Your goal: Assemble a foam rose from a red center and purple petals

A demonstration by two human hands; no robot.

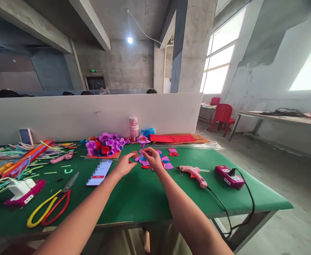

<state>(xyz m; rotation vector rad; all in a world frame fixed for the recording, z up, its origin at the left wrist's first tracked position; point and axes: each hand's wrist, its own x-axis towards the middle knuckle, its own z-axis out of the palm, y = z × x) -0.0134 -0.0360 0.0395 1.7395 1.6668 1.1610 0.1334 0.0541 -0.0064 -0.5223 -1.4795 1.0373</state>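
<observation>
My left hand [125, 165] is open beside the loose petals, its thumb and forefinger apart with nothing visible between them. My right hand [152, 158] is closed in a pinch at the base of an upright purple flower [143, 139]. Purple, red and blue petals [168, 165] lie scattered under and around both hands. Behind my left hand sits a bunch of purple, red and blue flowers [110, 143] on an orange sheet. A pink glue gun [194, 172] rests to the right of my right hand.
Scissors [65, 189], a phone [99, 173] and colourful strips [25, 164] lie left on the green table [134, 205]. A pink bottle [133, 128] and red sheets [172, 138] are at the back. A corded magenta power block [229, 176] sits right; a white partition [96, 113] stands behind.
</observation>
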